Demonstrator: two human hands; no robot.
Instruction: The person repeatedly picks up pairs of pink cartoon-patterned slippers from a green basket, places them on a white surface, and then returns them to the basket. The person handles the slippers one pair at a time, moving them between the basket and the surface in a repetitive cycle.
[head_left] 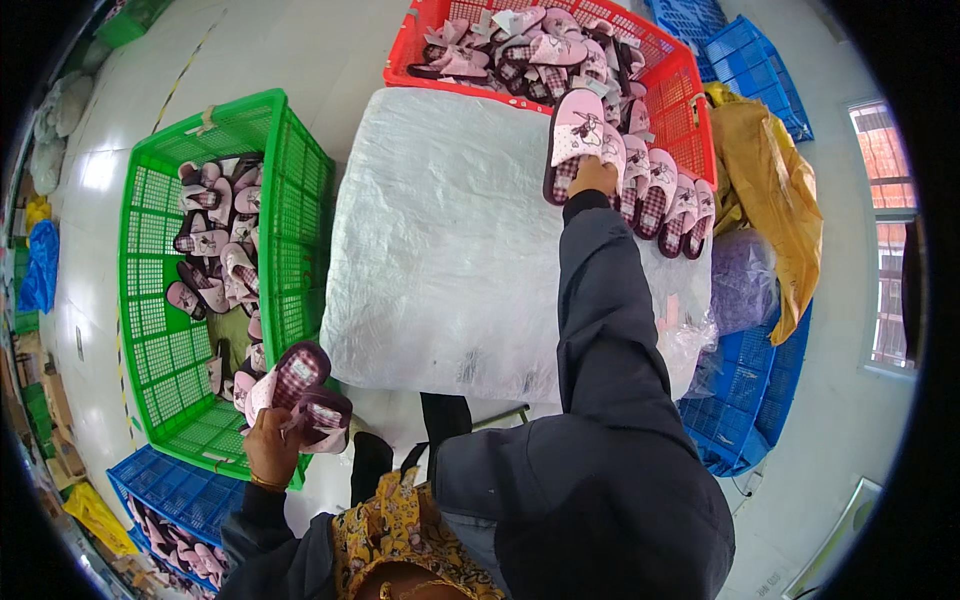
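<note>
In my left hand is a pair of pink slippers with dark soles and checked insoles, held beside the near corner of the green crate. My arm stretches forward to the far right of the table, where my right hand is closed on a pink slipper with an animal picture on its top. That slipper is at the left end of a row of matching slippers, which lean against each other. My right fingertips are partly hidden by the slipper.
A white plastic-covered table stands before me. Behind it is a red crate heaped with tagged slippers. More slippers lie in the green crate on the left. Blue crates and a yellow-brown sack stand around.
</note>
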